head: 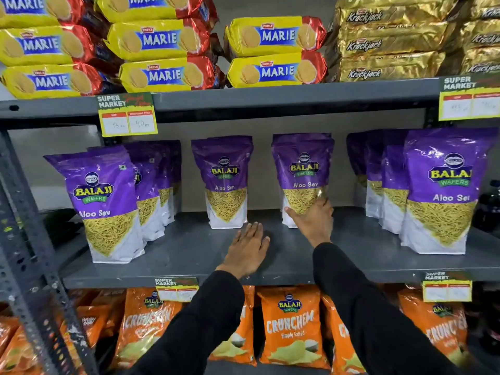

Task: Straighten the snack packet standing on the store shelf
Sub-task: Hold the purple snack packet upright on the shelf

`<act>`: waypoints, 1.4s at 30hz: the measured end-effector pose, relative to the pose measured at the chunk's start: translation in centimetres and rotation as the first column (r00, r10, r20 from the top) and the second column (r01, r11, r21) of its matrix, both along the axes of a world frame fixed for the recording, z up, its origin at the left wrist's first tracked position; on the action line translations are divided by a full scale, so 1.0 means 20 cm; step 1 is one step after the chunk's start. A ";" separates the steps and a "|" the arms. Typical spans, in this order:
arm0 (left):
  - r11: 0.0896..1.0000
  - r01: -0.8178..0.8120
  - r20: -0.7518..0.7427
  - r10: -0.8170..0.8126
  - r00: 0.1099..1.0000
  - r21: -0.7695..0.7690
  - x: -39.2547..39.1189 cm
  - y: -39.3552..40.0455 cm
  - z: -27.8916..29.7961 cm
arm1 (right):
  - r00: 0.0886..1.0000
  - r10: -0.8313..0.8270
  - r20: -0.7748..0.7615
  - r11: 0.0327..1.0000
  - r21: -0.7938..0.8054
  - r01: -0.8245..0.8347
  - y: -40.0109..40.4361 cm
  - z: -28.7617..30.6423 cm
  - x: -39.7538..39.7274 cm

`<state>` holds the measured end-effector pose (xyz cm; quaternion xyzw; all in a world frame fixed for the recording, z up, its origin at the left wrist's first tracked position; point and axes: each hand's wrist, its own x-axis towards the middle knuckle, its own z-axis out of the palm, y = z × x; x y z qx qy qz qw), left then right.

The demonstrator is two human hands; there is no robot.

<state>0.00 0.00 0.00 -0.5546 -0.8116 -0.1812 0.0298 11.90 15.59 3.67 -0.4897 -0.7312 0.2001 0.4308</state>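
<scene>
A purple and white Aloo Sev snack packet [302, 169] stands upright toward the back of the grey middle shelf [189, 250], right of centre. My right hand [313, 220] wraps around its lower part, thumb on the left side and fingers on the front. My left hand [247, 249] lies flat, palm down, on the shelf surface with fingers spread and nothing in it. Its fingertips are just below and to the right of a second Aloo Sev packet [224, 182], apart from it. Both arms wear black sleeves.
More Aloo Sev packets stand in rows at the left [105, 201] and right [441, 190] of the same shelf. Marie biscuit packs [276, 52] and gold Krackjack packs [389, 44] fill the shelf above. Orange Crunchem bags [292, 326] hang below. Price tags [127, 115] clip to shelf edges.
</scene>
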 end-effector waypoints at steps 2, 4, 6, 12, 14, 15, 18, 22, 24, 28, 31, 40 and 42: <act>0.999 0.000 -0.023 -0.001 1.000 -0.046 -0.03 0.00 0.00 | 0.999 -0.023 -0.023 0.999 -0.036 0.022 0.03 0.00 -0.03; 0.996 -0.013 -0.050 0.008 0.999 -0.086 -0.06 0.01 -0.02 | 0.999 -0.032 -0.036 0.996 -0.079 0.029 0.07 -0.01 -0.06; 0.992 -0.010 -0.046 0.004 0.999 -0.123 -0.07 0.02 -0.02 | 0.998 -0.049 -0.047 0.995 -0.093 0.044 0.11 -0.02 -0.10; 0.978 0.022 0.011 -0.021 1.000 -0.206 -0.11 0.07 -0.04 | 0.992 -0.073 -0.102 0.995 -0.082 0.065 0.17 -0.08 -0.16; 0.978 0.028 0.013 -0.026 1.000 -0.207 -0.12 0.08 -0.05 | 0.991 -0.075 -0.109 0.995 -0.078 0.066 0.18 -0.09 -0.18; 0.978 0.027 0.011 -0.026 1.000 -0.208 -0.13 0.08 -0.05 | 0.991 -0.069 -0.114 0.995 -0.079 0.060 0.19 -0.09 -0.18; 0.974 0.024 0.000 -0.025 1.000 -0.223 -0.14 0.09 -0.06 | 0.990 -0.059 -0.131 0.995 -0.085 0.048 0.20 -0.09 -0.17; 0.971 0.025 0.009 -0.023 1.000 -0.239 -0.14 0.09 -0.06 | 0.989 -0.047 -0.143 0.996 -0.082 0.035 0.18 -0.10 -0.15; 0.969 0.020 0.011 -0.018 1.000 -0.244 -0.14 0.09 -0.06 | 0.989 -0.048 -0.143 0.996 -0.079 0.037 0.15 -0.10 -0.15; 0.966 0.017 0.007 -0.016 1.000 -0.259 -0.14 0.09 -0.05 | 0.991 -0.060 -0.122 0.995 -0.081 0.050 0.10 -0.09 -0.12; 0.963 0.014 -0.006 -0.016 1.000 -0.269 -0.13 0.09 -0.05 | 0.992 -0.063 -0.106 0.995 -0.078 0.055 0.06 -0.09 -0.09; 0.963 0.019 -0.029 -0.028 0.999 -0.271 -0.13 0.08 -0.04 | 0.990 -0.079 -0.115 0.997 -0.025 0.076 -0.11 -0.13 0.05; 0.962 0.027 -0.028 -0.036 0.999 -0.271 -0.12 0.07 -0.03 | 0.989 -0.081 -0.125 0.997 -0.014 0.080 -0.15 -0.15 0.09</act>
